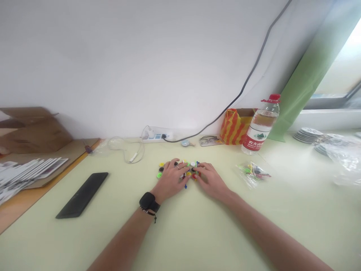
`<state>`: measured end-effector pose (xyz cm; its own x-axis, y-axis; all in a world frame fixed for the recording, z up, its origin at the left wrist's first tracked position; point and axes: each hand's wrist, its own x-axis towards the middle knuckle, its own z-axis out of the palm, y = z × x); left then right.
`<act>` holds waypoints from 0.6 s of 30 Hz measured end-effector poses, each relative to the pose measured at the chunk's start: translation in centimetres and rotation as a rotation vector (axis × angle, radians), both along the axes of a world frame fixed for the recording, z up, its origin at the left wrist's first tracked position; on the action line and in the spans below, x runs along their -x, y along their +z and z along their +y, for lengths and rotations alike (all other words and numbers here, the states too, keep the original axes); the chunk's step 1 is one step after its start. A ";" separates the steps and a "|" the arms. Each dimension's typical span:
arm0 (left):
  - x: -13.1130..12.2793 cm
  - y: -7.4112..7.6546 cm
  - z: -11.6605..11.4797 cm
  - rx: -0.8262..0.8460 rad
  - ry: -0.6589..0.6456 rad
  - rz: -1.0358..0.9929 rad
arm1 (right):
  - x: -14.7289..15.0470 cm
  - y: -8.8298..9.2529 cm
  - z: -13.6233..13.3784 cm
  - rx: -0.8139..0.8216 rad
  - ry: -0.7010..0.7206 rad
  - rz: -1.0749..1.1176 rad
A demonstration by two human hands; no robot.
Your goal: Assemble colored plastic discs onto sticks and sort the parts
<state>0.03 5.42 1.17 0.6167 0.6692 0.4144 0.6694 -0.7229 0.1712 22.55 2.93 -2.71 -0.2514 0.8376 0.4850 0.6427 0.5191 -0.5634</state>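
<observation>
Small round pieces (pixel 161 169) in yellow, black, green, white and red lie in a cluster on the pale table; they look like buttons or little wheels. My left hand (pixel 170 180) lies palm down over the cluster, fingers spread and touching it, covering part of it. It wears a ring and a black watch (pixel 147 201). From the right, my right hand (pixel 211 181) reaches the cluster's edge, fingers apart, their tips at a red piece (pixel 194 176) and a dark one. A small blue piece (pixel 185 186) sits below the left fingers.
Right of my hands lies a clear bag of small coloured parts (pixel 253 171). Behind it stand a water bottle (pixel 258 130) and a striped bag (pixel 232 128). A power strip (pixel 158 136), cable (pixel 135 156) and glasses (pixel 209 140) lie along the wall; a black flat case (pixel 83 195) is left.
</observation>
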 end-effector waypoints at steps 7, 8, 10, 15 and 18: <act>-0.6 -0.3 -0.1 -0.024 0.013 -0.040 | 0.0 -0.4 0.2 -0.006 -0.004 0.017; -0.7 -0.4 -0.2 -0.025 0.016 -0.046 | 0.0 -0.3 0.2 -0.003 -0.001 0.018; -1.0 -0.6 -0.2 -0.023 0.023 -0.052 | 0.1 -0.2 0.2 0.004 0.007 0.022; -0.7 -0.5 -0.2 -0.011 0.060 -0.072 | 0.1 0.3 0.1 0.032 0.011 0.066; 0.6 0.0 0.6 -0.015 0.157 -0.117 | 0.0 0.6 0.0 0.067 -0.053 0.088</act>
